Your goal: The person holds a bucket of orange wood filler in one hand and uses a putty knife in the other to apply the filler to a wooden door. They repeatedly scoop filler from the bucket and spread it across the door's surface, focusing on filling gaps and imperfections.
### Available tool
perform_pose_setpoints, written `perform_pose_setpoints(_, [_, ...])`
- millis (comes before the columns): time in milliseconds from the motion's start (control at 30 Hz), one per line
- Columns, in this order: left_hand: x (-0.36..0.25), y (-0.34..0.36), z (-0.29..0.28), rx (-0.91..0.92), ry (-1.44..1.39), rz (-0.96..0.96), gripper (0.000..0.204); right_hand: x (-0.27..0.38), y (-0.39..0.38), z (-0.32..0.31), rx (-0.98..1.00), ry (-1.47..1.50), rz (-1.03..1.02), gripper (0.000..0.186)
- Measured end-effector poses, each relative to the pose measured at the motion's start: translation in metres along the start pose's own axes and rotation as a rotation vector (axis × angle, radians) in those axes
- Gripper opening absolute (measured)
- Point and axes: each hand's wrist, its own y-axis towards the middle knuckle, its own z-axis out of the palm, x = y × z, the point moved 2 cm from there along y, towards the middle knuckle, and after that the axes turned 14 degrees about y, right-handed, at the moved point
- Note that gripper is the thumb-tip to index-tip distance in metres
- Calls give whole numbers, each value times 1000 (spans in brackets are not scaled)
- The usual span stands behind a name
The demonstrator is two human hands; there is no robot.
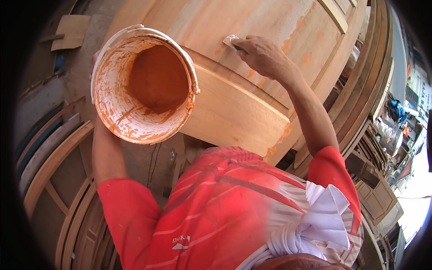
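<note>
Head view showed a small scraper (231, 41) at the surface of a paneled wooden piece (202, 24), its blade pointing left and slightly away from the person. The right hand (265, 56), just right of the blade, was closed around the tool, fingers curled over its grip; whether the edge pressed the wood or sat barely clear could not be told. The scraper's long axis ran roughly crosswise, toward the side where a white bucket (114, 74) hung, left of the blade and a little nearer the body. That bucket's open mouth faced up toward the camera, baring orange paste (159, 78) inside. Behind it, the left hand (96, 58) was almost wholly hidden, only a sliver showing at the rim's left; its grip and how far it was open could not be told. The right hand was plainly the nearer to the scraper, the left to the bucket.

Orange smears (294, 33) marked the wood. Farther out, curved by the lens, were wooden frames (49, 189) at left and long boards (360, 99) at right. Lettering appeared upside down on the red shirt (216, 198), beside a pale emblem, and more on a light surface at far right; no label showed on the bucket's visible side.
</note>
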Motion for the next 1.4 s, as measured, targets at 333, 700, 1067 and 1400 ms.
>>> perform_pose_setpoints(333, [-3,3,-1,15,1,17,21,-3,-39,57,-44,-25,-124,37])
perform_pose_setpoints(700, [-2,4,0,14,9,12,22,8,-46,53,-72,-13,-128,35])
perform_pose_setpoints(1067, [-1,5,0,20,13,6,24,-11,-50,48,-103,-41,-66,35])
perform_pose_setpoints(1400, [-1,-2,3,13,23,-12,26,-11,-42,37,-29,-73,15,36])
